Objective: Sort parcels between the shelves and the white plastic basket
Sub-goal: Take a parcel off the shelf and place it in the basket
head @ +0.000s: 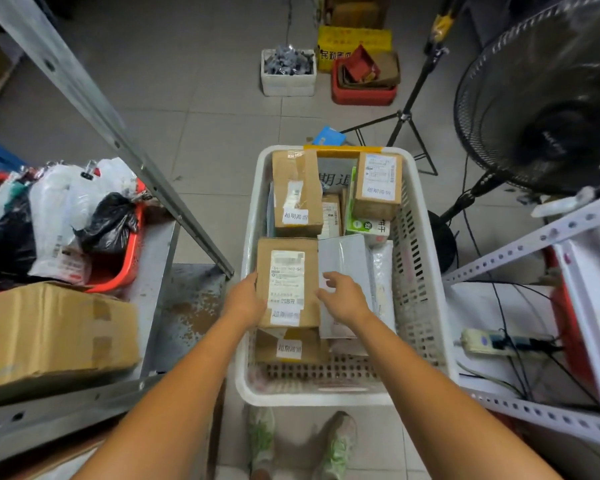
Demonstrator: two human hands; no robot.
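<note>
Cardboard parcel [286, 282], white-labelled, in left hand [245, 301]

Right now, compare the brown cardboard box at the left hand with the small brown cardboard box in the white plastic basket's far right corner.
The near brown cardboard box looks bigger than the far-corner cardboard box. The left hand holds the near box, not the far one. Both are labelled.

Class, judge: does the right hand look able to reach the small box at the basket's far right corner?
Probably yes: the right hand is open and empty over the basket, and the small box sits on top there, uncovered.
</note>
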